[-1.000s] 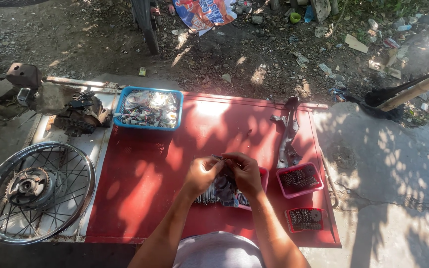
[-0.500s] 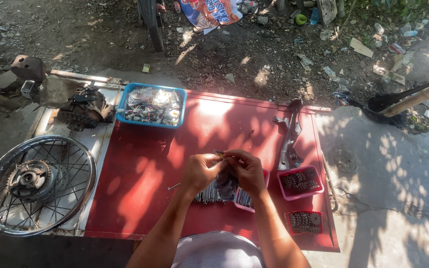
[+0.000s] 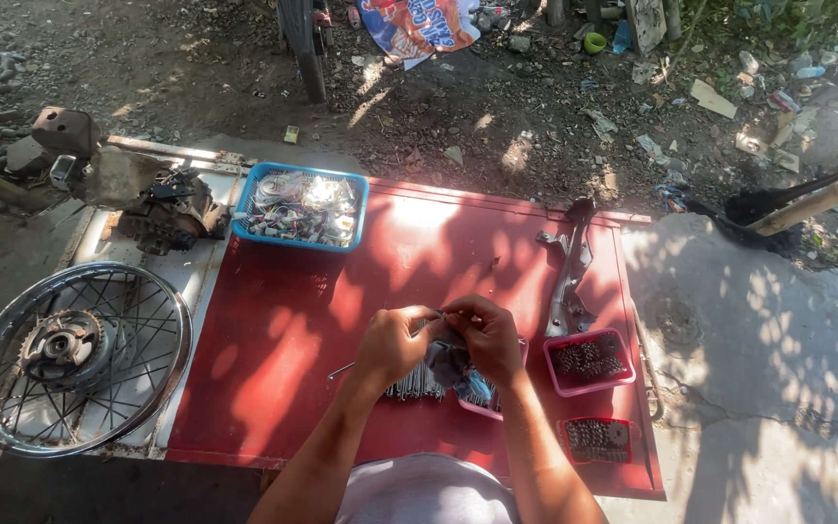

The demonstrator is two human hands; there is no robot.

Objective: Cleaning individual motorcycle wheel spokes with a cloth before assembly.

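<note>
Head view: the left hand [image 3: 392,342] and the right hand [image 3: 485,335] meet over the red board [image 3: 293,330], fingertips almost touching. Both pinch shut on one thin spoke [image 3: 380,351]. The spoke's long line slants down and to the left, out past the left hand, so the left hand is nearer its free end. The right hand also seems to hold a dark cloth [image 3: 450,361]. More spokes [image 3: 417,388] lie just below the hands. A pink tray [image 3: 589,361] sits near the right hand. A wheel [image 3: 75,357] lies well apart on the left.
</note>
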